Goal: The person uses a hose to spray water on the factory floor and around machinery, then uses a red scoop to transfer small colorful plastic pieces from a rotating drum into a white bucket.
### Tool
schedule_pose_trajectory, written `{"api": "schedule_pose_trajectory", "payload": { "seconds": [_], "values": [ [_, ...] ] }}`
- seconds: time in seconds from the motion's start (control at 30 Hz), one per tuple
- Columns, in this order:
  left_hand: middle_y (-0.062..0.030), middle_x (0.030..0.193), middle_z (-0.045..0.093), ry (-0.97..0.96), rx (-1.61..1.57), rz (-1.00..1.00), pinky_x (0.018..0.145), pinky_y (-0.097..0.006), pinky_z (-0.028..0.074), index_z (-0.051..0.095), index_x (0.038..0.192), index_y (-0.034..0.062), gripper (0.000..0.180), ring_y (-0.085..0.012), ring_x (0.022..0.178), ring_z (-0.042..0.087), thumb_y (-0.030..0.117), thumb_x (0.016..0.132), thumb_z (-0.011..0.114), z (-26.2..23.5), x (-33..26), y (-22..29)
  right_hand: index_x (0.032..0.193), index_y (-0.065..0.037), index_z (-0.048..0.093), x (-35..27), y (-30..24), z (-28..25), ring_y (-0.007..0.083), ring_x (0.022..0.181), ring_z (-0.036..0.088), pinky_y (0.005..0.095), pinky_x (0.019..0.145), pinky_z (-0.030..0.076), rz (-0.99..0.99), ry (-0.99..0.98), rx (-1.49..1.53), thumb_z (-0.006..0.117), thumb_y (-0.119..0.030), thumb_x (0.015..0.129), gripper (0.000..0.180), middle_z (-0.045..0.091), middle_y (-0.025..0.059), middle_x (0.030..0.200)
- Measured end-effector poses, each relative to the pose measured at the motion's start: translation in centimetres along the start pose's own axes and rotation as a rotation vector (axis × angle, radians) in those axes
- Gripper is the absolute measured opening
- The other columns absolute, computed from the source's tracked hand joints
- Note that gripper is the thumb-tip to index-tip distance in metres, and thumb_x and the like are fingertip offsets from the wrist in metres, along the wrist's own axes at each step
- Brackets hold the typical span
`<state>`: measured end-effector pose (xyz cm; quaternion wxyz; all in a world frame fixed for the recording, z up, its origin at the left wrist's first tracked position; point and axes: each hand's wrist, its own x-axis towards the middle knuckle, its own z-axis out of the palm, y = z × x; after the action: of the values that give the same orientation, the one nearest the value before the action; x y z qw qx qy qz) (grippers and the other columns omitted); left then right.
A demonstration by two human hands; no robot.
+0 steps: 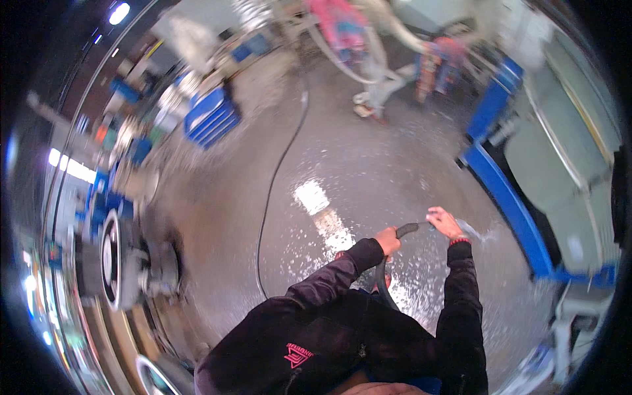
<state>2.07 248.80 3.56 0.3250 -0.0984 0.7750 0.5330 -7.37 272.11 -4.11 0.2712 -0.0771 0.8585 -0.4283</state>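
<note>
My left hand (388,241) is wrapped round a dark, thick hose (407,229) just behind its mouth. The hose bends down from there toward my body. A stream of water leaves its mouth to the right and meets my right hand (445,222), which has a red bracelet at the wrist. That hand's fingers point left toward the hose mouth, a little apart from it, and seem to hold nothing. Beyond the hand, water spray (479,232) fans out over the wet grey floor (349,148).
A thin dark cable or hose (268,204) winds along the floor. Blue-framed equipment (510,197) stands at right, a blue crate (210,117) at far left. A round-topped machine (120,260) stands at left. Blurred pale frames with coloured cloth (342,29) are at the back.
</note>
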Motion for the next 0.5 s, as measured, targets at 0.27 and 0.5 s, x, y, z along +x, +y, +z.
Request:
{"api": "schedule_pose_trajectory", "payload": {
  "seconds": [0.27,0.5],
  "values": [
    [-0.0088,0.055,0.052,0.086,-0.141,0.082,0.036,-0.034,0.044,0.046,0.096,-0.0007,0.026,-0.021,0.04,0.055,0.01,0.074,0.053,-12.2,-0.2,-0.2,0.107,-0.011,0.06,12.1,-10.1,0.5,0.0256,0.101,0.055,0.034,0.086,0.043,-0.333,-0.157,-0.228,0.067,-0.015,0.074,0.034,0.059,0.0112,0.106],
    [-0.0134,0.055,0.052,0.116,-0.06,0.26,0.041,-0.035,0.045,0.039,0.104,-0.0023,0.037,-0.0226,0.042,0.057,0.017,0.078,0.058,-22.5,-2.1,3.9,0.098,-0.005,0.065,18.7,-22.6,-2.6,0.0245,0.091,0.061,0.0334,0.08,0.046,-0.453,0.047,-0.306,0.07,-0.023,0.07,0.034,0.065,0.0148,0.095]
  ]
}}
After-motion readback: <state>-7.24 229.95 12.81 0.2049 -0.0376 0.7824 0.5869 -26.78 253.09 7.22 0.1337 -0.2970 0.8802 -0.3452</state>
